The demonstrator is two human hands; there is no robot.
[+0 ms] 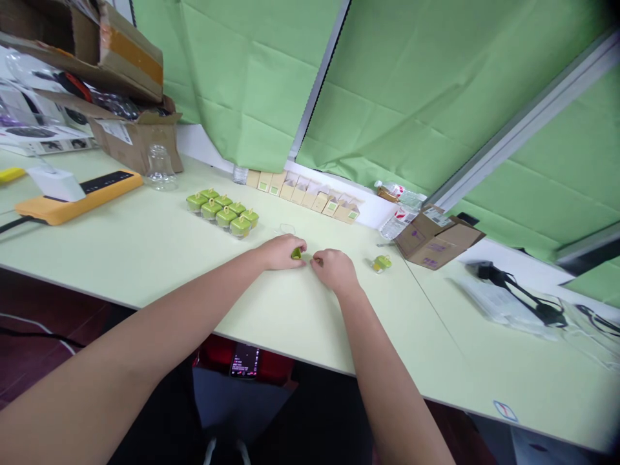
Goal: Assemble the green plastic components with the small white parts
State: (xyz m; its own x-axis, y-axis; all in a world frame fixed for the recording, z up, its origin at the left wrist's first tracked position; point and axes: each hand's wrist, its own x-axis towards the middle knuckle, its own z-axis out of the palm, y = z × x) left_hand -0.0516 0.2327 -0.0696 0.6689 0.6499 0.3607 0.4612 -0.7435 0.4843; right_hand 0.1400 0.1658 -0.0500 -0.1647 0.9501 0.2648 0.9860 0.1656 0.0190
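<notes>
My left hand (282, 251) rests on the pale green table (145, 252), its fingers curled round a small green piece (296, 254). Just to its right my right hand (334, 268) lies with fingers pinched together; what they hold is hidden. A clear lid-like piece (287, 228) lies just beyond my left hand. Several small green boxes (223, 212) stand in a block further left. One more small green box (382, 263) sits alone to the right of my right hand.
A row of small beige cartons (305, 191) lines the back wall. A brown cardboard box (433, 239), plastic bottles (401, 194), an orange power strip (77, 194), a glass jar (159, 166), stacked cardboard boxes (121, 123) and black cables (523, 294) surround the area.
</notes>
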